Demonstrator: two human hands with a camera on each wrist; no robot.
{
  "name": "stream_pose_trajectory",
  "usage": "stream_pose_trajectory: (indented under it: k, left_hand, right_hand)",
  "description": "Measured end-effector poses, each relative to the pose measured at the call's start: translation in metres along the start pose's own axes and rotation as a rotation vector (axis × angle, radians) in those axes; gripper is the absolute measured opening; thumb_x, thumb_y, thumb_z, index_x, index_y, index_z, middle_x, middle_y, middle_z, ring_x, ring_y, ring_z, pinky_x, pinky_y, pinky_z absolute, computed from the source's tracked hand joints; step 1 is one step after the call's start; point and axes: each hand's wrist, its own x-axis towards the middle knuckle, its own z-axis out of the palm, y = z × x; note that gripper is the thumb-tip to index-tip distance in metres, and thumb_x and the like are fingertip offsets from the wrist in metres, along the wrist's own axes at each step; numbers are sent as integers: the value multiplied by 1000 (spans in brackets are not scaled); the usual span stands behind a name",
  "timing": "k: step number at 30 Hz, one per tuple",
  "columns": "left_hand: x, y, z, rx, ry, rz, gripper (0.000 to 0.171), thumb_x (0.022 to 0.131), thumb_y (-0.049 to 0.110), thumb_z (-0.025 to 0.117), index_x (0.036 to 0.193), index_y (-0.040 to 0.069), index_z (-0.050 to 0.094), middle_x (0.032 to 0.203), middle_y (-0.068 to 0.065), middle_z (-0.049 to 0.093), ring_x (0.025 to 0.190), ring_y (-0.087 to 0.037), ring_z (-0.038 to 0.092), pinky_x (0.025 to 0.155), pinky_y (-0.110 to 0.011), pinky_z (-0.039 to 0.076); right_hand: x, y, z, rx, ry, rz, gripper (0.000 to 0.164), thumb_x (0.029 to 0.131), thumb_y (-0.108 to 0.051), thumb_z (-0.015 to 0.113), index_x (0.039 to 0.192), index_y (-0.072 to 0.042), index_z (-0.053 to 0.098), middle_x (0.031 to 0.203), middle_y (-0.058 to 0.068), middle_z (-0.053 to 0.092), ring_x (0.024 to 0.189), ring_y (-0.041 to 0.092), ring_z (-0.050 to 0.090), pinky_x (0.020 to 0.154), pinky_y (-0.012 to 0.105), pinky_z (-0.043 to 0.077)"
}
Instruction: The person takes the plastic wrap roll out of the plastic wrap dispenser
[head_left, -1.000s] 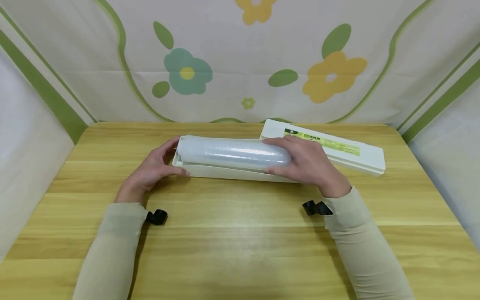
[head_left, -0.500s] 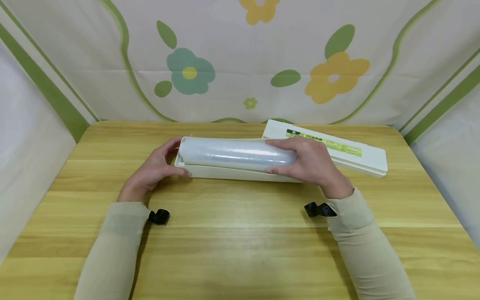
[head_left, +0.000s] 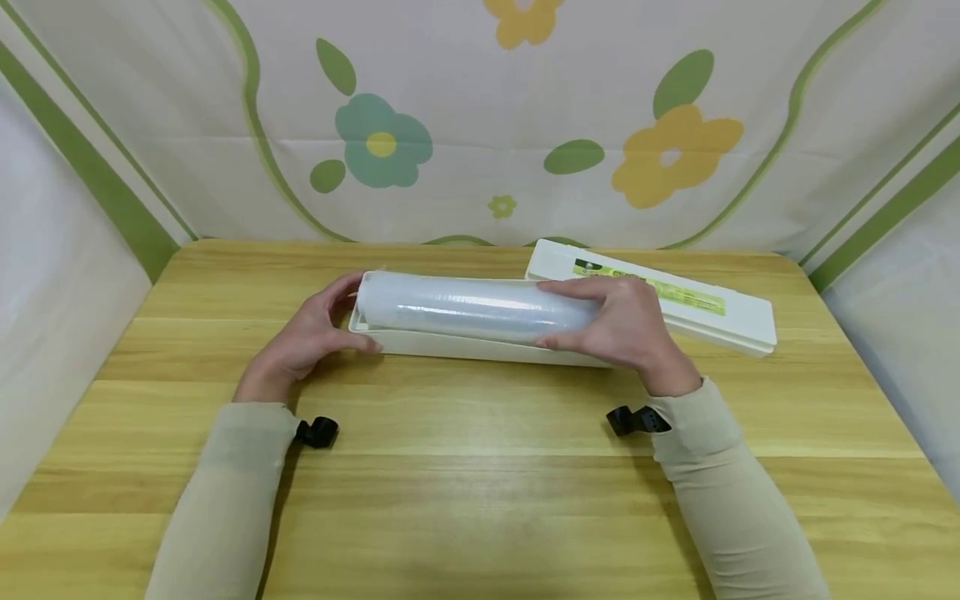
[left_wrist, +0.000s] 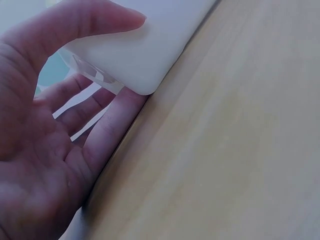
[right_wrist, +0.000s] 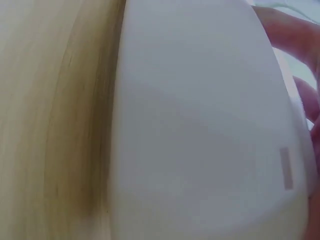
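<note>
A roll of cling film (head_left: 472, 304) lies in a long, narrow white box (head_left: 480, 347), its left end showing just inside the box's end wall. My left hand (head_left: 300, 340) grips that left end. In the left wrist view, the thumb (left_wrist: 110, 22) presses the box's front wall (left_wrist: 135, 57) while the fingers reach around behind and beneath. Over the right part of the roll, my right hand (head_left: 626, 323) holds it, thumb toward the front rim and fingers at the back; its palm hides the roll's right end. The right wrist view is mostly filled by the white box wall (right_wrist: 200, 115).
Behind and to the right of the box lies a long white lid (head_left: 712, 321) with a green and yellow label. Everything rests on a wooden table (head_left: 465, 500). A flower-patterned cloth (head_left: 450, 92) stands along the table's back edge.
My right hand has slid slightly to the right along the roll. The left hand keeps its grip on the box, and the lid stays put; the head view has shifted a little.
</note>
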Motion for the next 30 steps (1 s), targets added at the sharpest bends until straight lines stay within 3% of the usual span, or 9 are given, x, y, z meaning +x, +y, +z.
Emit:
stream_pose_trajectory:
  k: [5, 8, 11, 14, 18, 22, 25, 28, 30]
  left_hand:
    - [-2, 0, 0, -1, -5, -1, 105, 76, -3, 93, 164, 24, 43, 148, 0, 53, 131, -23, 49, 101, -21, 50]
    - [-2, -1, 0, -7, -7, 12, 103, 76, -2, 93, 164, 23, 45, 146, 0, 55, 131, -22, 49, 103, -21, 48]
    - [-1, -3, 1, -19, -8, 29, 100, 76, -4, 93, 162, 22, 47, 146, 0, 54, 131, -22, 48, 105, -20, 46]
    - [1, -4, 3, -24, -10, 27, 101, 76, -5, 92, 162, 20, 46, 149, 0, 52, 131, -23, 48, 103, -21, 48]
    - [2, -4, 4, -18, -14, 3, 104, 76, -5, 92, 164, 20, 43, 156, -3, 48, 132, -24, 49, 100, -22, 51]
    - [2, -2, 3, -5, -11, -9, 103, 76, -4, 92, 164, 20, 43, 157, -4, 47, 134, -25, 49, 99, -23, 52]
    - [2, -2, 1, 5, -9, -4, 102, 76, -4, 91, 163, 20, 44, 157, -4, 47, 135, -25, 48, 99, -23, 52]
    - [1, -1, 1, 10, -8, 1, 102, 76, -4, 91, 163, 19, 43, 156, -4, 47, 134, -25, 48, 100, -24, 51]
    - [1, -1, 0, 11, -7, 1, 102, 76, -5, 91, 163, 19, 43, 156, -4, 47, 134, -25, 48, 100, -24, 51]
  right_hand:
    - [-1, 2, -2, 135, 93, -11, 64, 53, -32, 109, 112, -30, 87, 107, -1, 84, 97, 24, 83, 75, 12, 53]
    - [0, 0, -6, 110, 167, -164, 65, 49, -32, 109, 110, -24, 88, 103, 4, 84, 95, 25, 83, 80, 8, 52]
    - [1, -3, -10, -3, 245, -366, 63, 52, -38, 107, 109, -19, 88, 98, 8, 85, 87, 27, 83, 75, 21, 60]
    - [-1, -6, -12, -66, 305, -471, 58, 58, -44, 103, 109, -20, 88, 94, 7, 84, 78, 28, 81, 65, 40, 61]
    - [-7, -5, -15, -65, 342, -477, 53, 61, -45, 100, 108, -22, 89, 95, 5, 84, 76, 30, 81, 62, 47, 59]
    - [-12, -2, -21, -69, 331, -461, 57, 58, -43, 102, 108, -20, 88, 98, 7, 85, 80, 30, 82, 66, 45, 61]
    - [-15, -1, -25, -54, 310, -440, 59, 56, -40, 103, 109, -18, 88, 100, 8, 85, 83, 30, 83, 76, 28, 62]
    - [-18, 1, -28, -6, 278, -410, 61, 54, -37, 105, 109, -17, 88, 101, 10, 84, 86, 31, 83, 88, 11, 54]
    - [-19, 1, -29, 27, 265, -391, 61, 53, -35, 106, 109, -15, 88, 102, 12, 84, 88, 33, 83, 93, 6, 49]
